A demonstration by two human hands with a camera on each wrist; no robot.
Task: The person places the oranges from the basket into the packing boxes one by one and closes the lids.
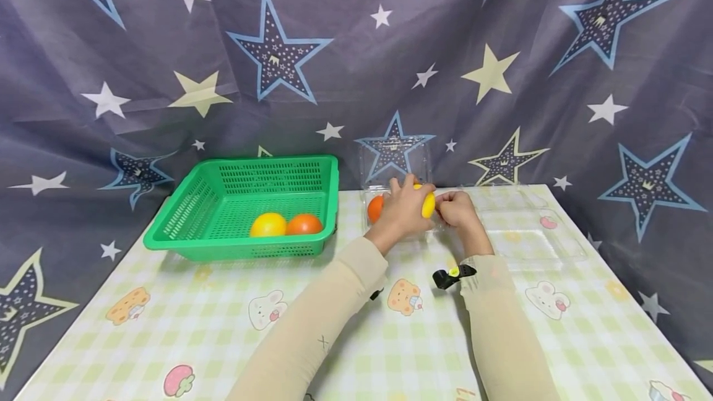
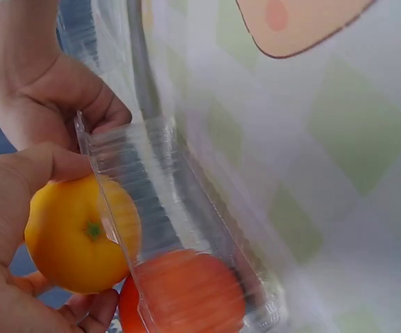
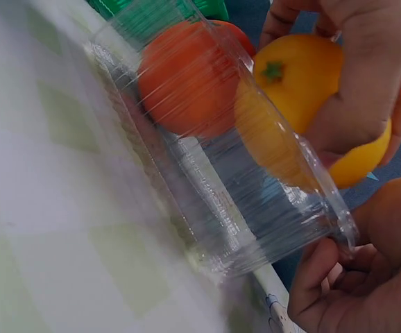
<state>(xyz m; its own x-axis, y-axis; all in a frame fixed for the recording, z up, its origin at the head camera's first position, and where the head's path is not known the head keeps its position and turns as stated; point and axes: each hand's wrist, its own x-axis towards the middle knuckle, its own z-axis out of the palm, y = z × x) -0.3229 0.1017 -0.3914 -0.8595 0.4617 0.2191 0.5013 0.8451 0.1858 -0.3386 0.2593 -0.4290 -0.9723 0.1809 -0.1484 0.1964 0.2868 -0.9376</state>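
Observation:
My left hand (image 1: 403, 206) grips a yellow-orange orange (image 1: 427, 204), fingers spread around its sides. In the left wrist view, the orange (image 2: 75, 232) overlaps the rim of a clear plastic clamshell box (image 2: 155, 166), its green stem end facing the camera. A red-orange fruit (image 3: 183, 80) sits inside that box at one end, close beside the held orange. My right hand (image 1: 457, 209) pinches the box's near-right rim between thumb and fingers, plainest in the right wrist view. The box's lid (image 1: 395, 163) stands upright behind, against the curtain.
To the left stands a green slotted basket (image 1: 241, 242) holding a yellow fruit (image 1: 268, 224) and an orange-red fruit (image 1: 304, 224). Another clear box (image 1: 531, 243) lies open at the right. A star-patterned curtain (image 1: 345, 48) hangs behind the checked tablecloth (image 1: 234, 339).

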